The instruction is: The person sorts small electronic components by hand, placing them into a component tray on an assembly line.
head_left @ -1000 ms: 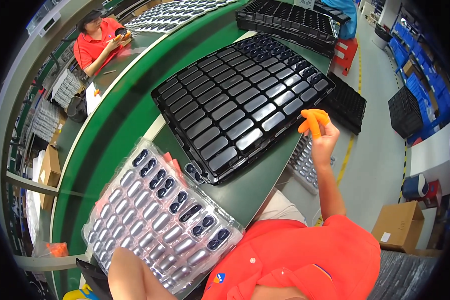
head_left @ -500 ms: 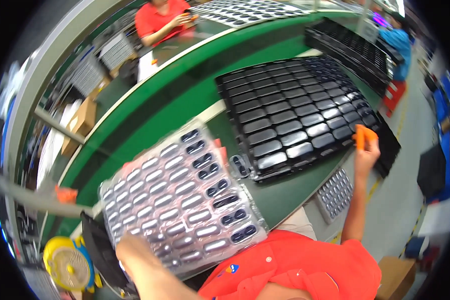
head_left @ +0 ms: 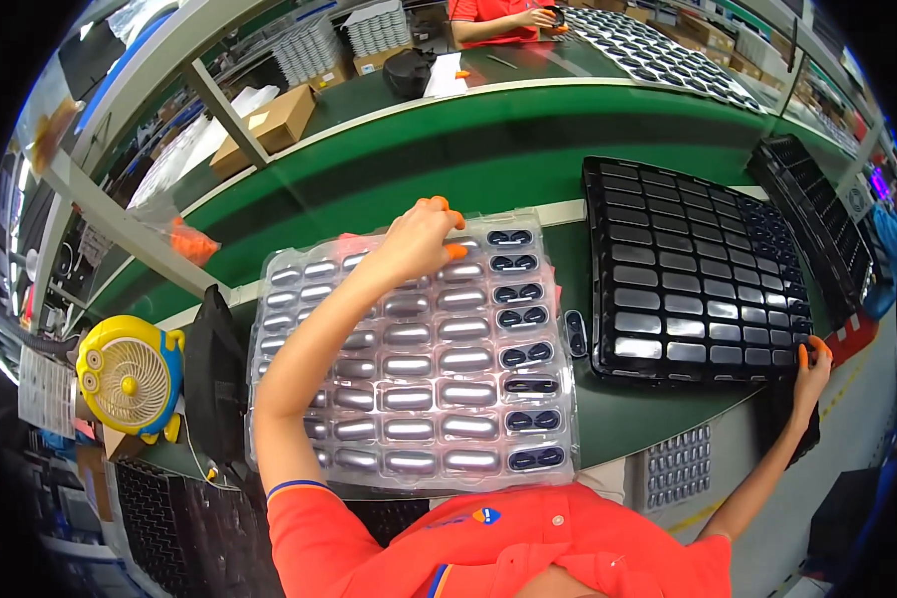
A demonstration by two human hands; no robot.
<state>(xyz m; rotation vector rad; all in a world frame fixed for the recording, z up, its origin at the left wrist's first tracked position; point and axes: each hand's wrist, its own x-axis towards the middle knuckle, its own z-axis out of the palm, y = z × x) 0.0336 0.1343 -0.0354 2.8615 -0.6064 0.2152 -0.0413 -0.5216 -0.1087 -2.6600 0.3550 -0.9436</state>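
Observation:
My left hand (head_left: 424,239), wearing orange finger covers, hovers over the far part of a clear plastic blister tray (head_left: 558,468). Its thumb and forefinger are bent with a gap between them, near a silver oblong piece (head_left: 465,246). The tray carries rows of such pieces, plus a right-hand column of dark oblong pieces (head_left: 534,421) with paired round shapes. At the near right corner of a black compartment tray (head_left: 598,371), my right hand (head_left: 815,371) has its orange-tipped fingers apart and touching or close to the rim. Nothing shows in either hand.
A loose dark oblong piece (head_left: 575,333) lies between the trays. More black trays (head_left: 817,219) stand at far right. A yellow and blue fan (head_left: 128,379) and a black bag (head_left: 214,389) are at left. Across the green divider (head_left: 448,149), a person in red (head_left: 498,22) works. A metal post (head_left: 224,115) rises at left.
My view has swung, shifting the whole scene. My left hand has gone from the blister tray's near left part to its far side. My right hand has come down to the black tray's corner.

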